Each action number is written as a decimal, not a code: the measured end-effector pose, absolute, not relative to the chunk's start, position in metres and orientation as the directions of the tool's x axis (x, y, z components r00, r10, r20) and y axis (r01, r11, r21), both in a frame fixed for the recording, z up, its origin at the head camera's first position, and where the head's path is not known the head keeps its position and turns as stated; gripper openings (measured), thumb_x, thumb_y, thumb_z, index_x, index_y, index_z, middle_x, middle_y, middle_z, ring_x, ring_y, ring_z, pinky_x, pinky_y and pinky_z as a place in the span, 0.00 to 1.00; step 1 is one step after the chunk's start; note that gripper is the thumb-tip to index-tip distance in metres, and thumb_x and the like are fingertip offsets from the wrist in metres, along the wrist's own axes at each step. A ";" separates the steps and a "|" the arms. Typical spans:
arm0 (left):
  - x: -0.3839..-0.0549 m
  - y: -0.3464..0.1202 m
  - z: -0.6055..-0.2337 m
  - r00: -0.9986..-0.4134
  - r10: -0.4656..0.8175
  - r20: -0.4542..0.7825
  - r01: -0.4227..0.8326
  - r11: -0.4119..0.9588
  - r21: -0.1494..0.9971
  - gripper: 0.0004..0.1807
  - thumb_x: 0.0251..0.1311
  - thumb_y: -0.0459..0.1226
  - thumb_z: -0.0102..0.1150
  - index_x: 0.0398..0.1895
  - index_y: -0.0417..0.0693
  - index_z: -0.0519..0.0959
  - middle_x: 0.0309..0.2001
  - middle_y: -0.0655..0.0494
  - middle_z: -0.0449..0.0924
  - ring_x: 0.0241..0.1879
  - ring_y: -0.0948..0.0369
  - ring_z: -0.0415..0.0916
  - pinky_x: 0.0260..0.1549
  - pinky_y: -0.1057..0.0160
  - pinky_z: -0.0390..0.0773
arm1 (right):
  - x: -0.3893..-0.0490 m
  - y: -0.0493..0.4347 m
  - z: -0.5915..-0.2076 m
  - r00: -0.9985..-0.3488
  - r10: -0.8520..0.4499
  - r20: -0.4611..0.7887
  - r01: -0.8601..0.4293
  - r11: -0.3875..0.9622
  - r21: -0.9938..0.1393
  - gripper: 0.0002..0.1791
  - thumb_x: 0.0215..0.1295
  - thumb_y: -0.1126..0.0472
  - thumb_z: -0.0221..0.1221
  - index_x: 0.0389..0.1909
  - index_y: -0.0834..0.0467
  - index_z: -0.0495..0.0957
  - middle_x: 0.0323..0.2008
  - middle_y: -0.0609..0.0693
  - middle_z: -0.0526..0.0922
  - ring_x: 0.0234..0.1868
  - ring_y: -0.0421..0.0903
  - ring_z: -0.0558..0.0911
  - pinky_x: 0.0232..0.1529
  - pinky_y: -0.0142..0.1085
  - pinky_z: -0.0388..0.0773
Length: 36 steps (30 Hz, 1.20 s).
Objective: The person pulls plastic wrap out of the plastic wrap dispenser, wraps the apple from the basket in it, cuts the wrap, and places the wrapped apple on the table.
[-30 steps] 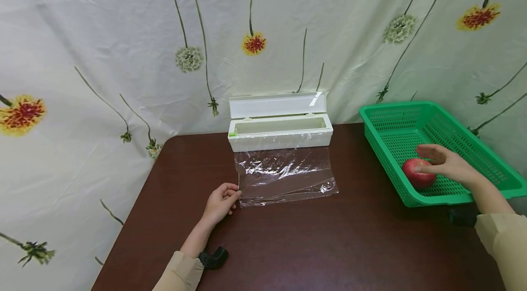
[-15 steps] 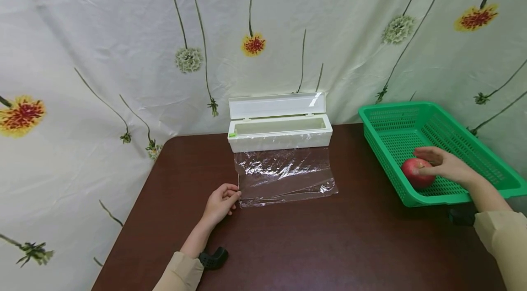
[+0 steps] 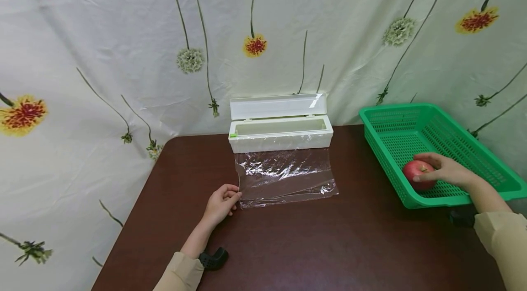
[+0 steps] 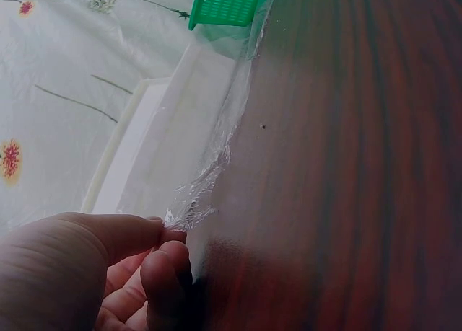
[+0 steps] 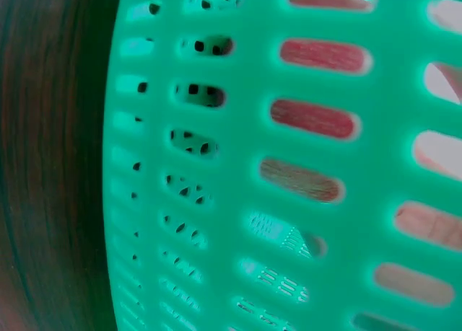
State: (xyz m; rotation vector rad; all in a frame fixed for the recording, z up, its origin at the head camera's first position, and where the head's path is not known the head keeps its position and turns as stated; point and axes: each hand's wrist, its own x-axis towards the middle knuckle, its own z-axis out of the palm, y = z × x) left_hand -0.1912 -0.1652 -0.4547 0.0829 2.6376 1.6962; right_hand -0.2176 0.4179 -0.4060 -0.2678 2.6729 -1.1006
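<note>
My left hand (image 3: 220, 205) pinches the near left corner of a sheet of cling film (image 3: 284, 176) between thumb and fingertips. The film (image 4: 209, 174) runs from a white dispenser box (image 3: 282, 142) with its lid raised, and its pulled edge looks crinkled in the left wrist view. Inside a green basket (image 3: 379, 158) on the right lies a red apple (image 3: 411, 170). My right hand (image 3: 450, 173) reaches over the near rim and holds the apple, thumb on the near side and fingers on the far side. Through the basket's slots, the right wrist view shows parts of the apple (image 5: 325, 55).
Everything stands on a dark brown table (image 3: 329, 245). A small green tab (image 3: 233, 135) sits at the box's left end. Behind the table hangs a pale curtain (image 3: 156, 16) printed with flowers. Each wrist carries a black band (image 3: 214, 258).
My right hand settles slightly lower around the apple, its thumb now pressed to the near side. The left hand and the film stay as they were.
</note>
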 end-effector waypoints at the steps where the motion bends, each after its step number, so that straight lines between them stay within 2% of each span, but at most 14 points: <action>1: -0.191 -0.165 -0.455 -0.999 0.048 0.027 0.044 0.413 0.909 0.11 0.62 0.31 0.56 0.44 0.31 0.74 0.28 0.42 0.79 0.20 0.57 0.72 0.14 0.69 0.71 | -0.218 0.418 -0.406 -0.954 -0.262 -0.149 -0.080 0.698 -0.712 0.41 0.62 0.58 0.60 0.67 0.71 0.50 0.62 0.75 0.56 0.56 0.66 0.64 0.43 0.52 0.73; 4: -0.191 -0.166 -0.455 -0.998 0.049 0.026 0.044 0.412 0.910 0.11 0.62 0.32 0.56 0.44 0.31 0.74 0.29 0.41 0.79 0.20 0.57 0.72 0.14 0.69 0.71 | -0.219 0.419 -0.407 -0.955 -0.259 -0.147 -0.083 0.706 -0.703 0.41 0.62 0.58 0.60 0.67 0.71 0.51 0.62 0.75 0.57 0.55 0.64 0.65 0.42 0.49 0.73; 10: -0.190 -0.165 -0.455 -0.998 0.050 0.023 0.041 0.412 0.910 0.12 0.63 0.32 0.56 0.44 0.31 0.74 0.29 0.41 0.79 0.20 0.58 0.71 0.14 0.70 0.71 | -0.219 0.420 -0.409 -0.954 -0.262 -0.148 -0.085 0.707 -0.703 0.41 0.59 0.59 0.62 0.66 0.72 0.52 0.56 0.72 0.64 0.47 0.52 0.70 0.36 0.43 0.76; 16: -0.192 -0.166 -0.458 -0.998 0.051 0.024 0.043 0.416 0.908 0.12 0.62 0.32 0.56 0.45 0.31 0.74 0.29 0.41 0.79 0.20 0.57 0.72 0.14 0.70 0.71 | -0.219 0.419 -0.410 -0.949 -0.281 -0.140 -0.104 0.703 -0.704 0.42 0.58 0.61 0.63 0.66 0.73 0.51 0.55 0.71 0.65 0.47 0.56 0.69 0.34 0.42 0.76; 20: -0.201 -0.170 -0.473 -0.999 0.039 0.026 0.040 0.409 0.912 0.12 0.62 0.33 0.57 0.44 0.32 0.74 0.29 0.42 0.79 0.19 0.58 0.71 0.13 0.68 0.71 | -0.219 0.418 -0.410 -0.954 -0.272 -0.124 -0.121 0.730 -0.672 0.41 0.57 0.61 0.64 0.65 0.73 0.53 0.54 0.70 0.66 0.46 0.54 0.71 0.33 0.41 0.77; 26: -0.213 -0.176 -0.495 -0.999 0.023 0.025 0.032 0.406 0.914 0.11 0.61 0.36 0.60 0.43 0.39 0.76 0.27 0.51 0.79 0.18 0.60 0.71 0.13 0.65 0.73 | -0.219 0.419 -0.410 -0.958 -0.274 -0.084 -0.158 0.749 -0.643 0.40 0.56 0.61 0.65 0.64 0.73 0.55 0.51 0.69 0.69 0.41 0.41 0.72 0.32 0.39 0.76; 29: -0.214 -0.177 -0.498 -0.999 0.027 0.026 0.035 0.404 0.914 0.10 0.61 0.37 0.60 0.43 0.41 0.77 0.27 0.53 0.79 0.19 0.59 0.72 0.14 0.63 0.74 | -0.218 0.419 -0.409 -0.961 -0.269 -0.061 -0.168 0.746 -0.645 0.40 0.57 0.61 0.64 0.63 0.74 0.55 0.52 0.70 0.69 0.40 0.34 0.71 0.33 0.39 0.76; 31: -0.214 -0.177 -0.499 -0.999 0.032 0.029 0.039 0.403 0.915 0.10 0.61 0.37 0.60 0.42 0.42 0.77 0.26 0.54 0.79 0.19 0.59 0.72 0.14 0.63 0.74 | -0.217 0.419 -0.409 -0.966 -0.252 -0.051 -0.160 0.743 -0.650 0.39 0.58 0.61 0.63 0.64 0.74 0.55 0.53 0.70 0.68 0.40 0.32 0.69 0.33 0.39 0.76; 36: -0.213 -0.179 -0.499 -0.999 0.030 0.033 0.042 0.406 0.913 0.11 0.61 0.38 0.60 0.42 0.42 0.77 0.26 0.54 0.79 0.19 0.59 0.72 0.14 0.63 0.74 | -0.217 0.416 -0.408 -0.978 -0.206 -0.042 -0.128 0.740 -0.660 0.40 0.60 0.59 0.62 0.65 0.73 0.53 0.55 0.72 0.65 0.43 0.42 0.69 0.35 0.41 0.76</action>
